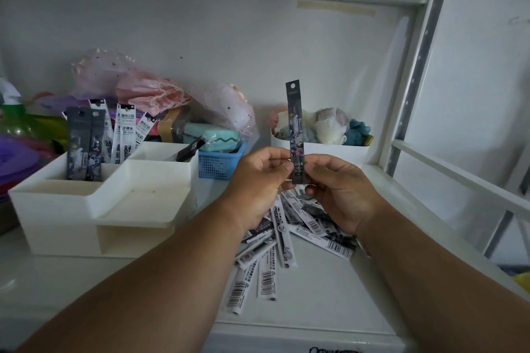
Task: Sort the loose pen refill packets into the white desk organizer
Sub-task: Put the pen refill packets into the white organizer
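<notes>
Nearest me, the loose refill packets (275,241) lie fanned on the white surface (315,301); above them my left hand (259,178) and right hand (335,192) share a pinching grip on the lower end of one dark refill packet (295,129), held upright. The step in hand looks like identifying this packet before filing it. Farther left stands the white desk organizer (114,198), where similar dark packets (84,146) already stand in its rear left compartment, so the next move probably calls for carrying mine there.
</notes>
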